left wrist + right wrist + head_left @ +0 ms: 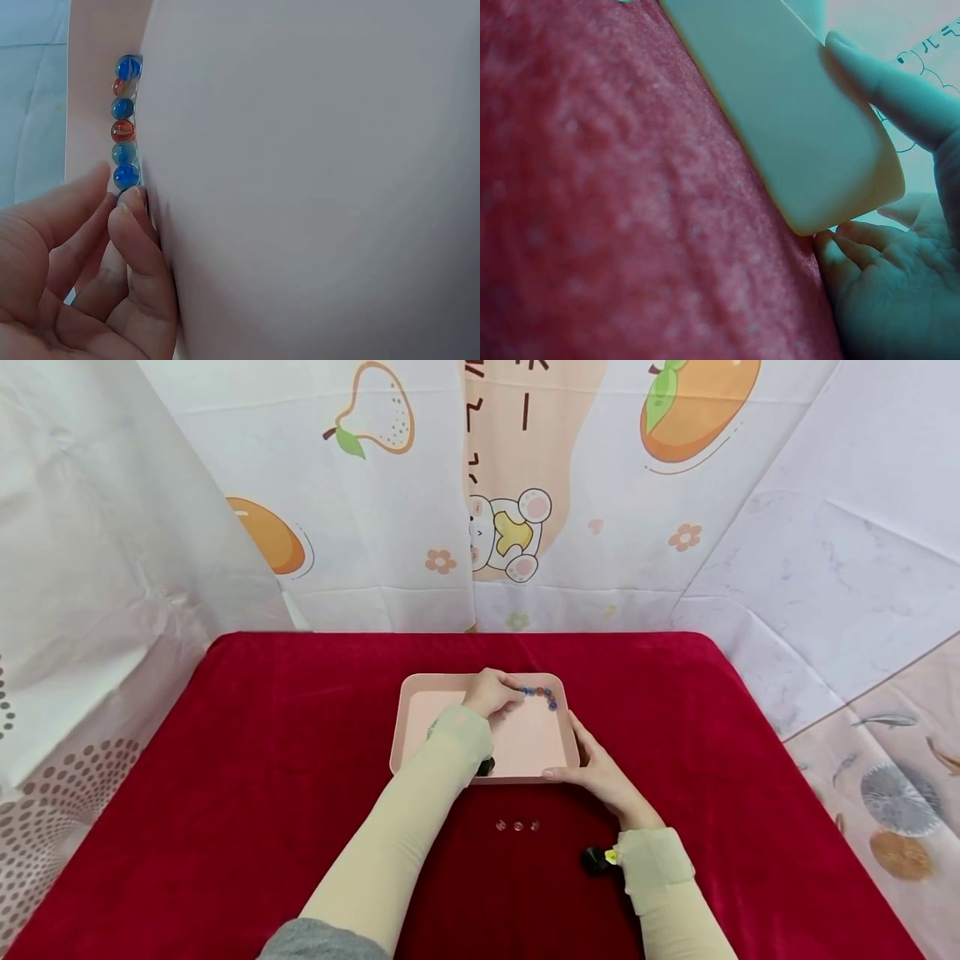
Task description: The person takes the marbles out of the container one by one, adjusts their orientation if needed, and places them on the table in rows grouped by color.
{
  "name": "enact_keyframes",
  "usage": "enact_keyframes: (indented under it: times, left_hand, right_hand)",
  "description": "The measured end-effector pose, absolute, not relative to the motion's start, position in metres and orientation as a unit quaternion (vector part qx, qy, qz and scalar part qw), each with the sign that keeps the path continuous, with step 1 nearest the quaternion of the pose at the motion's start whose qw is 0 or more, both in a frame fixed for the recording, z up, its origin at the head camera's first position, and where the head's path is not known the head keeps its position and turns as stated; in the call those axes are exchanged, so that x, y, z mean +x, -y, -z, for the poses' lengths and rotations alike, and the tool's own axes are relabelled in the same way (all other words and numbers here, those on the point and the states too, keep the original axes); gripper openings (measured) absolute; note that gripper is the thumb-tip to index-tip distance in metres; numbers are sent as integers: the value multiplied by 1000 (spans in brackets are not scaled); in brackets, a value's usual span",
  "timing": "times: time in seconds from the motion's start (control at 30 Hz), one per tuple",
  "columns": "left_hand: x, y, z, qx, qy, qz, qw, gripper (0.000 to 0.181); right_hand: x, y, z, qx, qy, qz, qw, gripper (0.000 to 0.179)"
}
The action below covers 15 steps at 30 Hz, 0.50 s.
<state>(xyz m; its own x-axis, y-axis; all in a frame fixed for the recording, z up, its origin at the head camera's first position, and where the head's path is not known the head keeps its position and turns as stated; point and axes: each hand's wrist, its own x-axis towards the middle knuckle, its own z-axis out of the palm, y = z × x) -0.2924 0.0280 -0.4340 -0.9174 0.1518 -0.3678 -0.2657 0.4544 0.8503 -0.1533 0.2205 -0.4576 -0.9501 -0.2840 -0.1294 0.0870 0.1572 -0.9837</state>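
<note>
A pink rectangular tray [532,745] lies on the red cloth. Along its far wall, blue and orange-red glass marbles [123,131] form a row that bends round the far right corner. My left hand [491,692] reaches inside and pinches a marble at the row's left end, mostly hidden by the fingertips [133,201]. Beside the tray's near right corner, my right hand [606,777] grips it, thumb [889,86] at the rim and the other fingers along the outer side.
Three small clear marbles [518,827] lie in a line on the red cloth [262,793], between the tray and me. Dark wrist devices [595,860] sit by both cuffs. A printed fruit curtain [375,527] hangs behind the table.
</note>
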Motion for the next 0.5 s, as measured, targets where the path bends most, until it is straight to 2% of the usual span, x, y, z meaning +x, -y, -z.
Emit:
enact_keyframes:
  times: [0.23,0.5]
  left_hand:
    - [-290,-27,436,-33,-834,-515,194,22]
    - [-291,-27,437,-30,-847,-493,199,13]
  right_hand:
    - [-153,-220,458,-62,-751,643,140,107]
    - [-153,-220,457,-62,-750,644,137,109]
